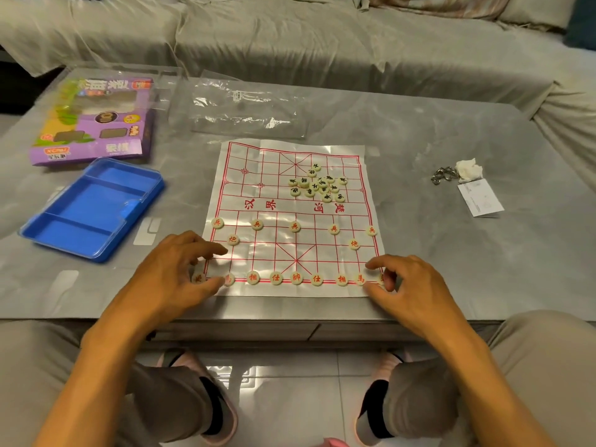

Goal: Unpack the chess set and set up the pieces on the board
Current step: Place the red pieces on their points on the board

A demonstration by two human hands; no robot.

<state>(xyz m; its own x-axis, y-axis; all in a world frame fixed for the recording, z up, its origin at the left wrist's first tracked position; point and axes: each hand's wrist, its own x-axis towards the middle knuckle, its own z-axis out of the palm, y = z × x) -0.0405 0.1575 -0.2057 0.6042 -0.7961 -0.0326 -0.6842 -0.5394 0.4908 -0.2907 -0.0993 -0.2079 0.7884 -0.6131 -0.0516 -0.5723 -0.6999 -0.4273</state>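
Grey table, board, both hands at btm corners

Odds and ends on my right

A metal chain, crumpled tissue and white card lie together; grey-covered sofa beyond my table.
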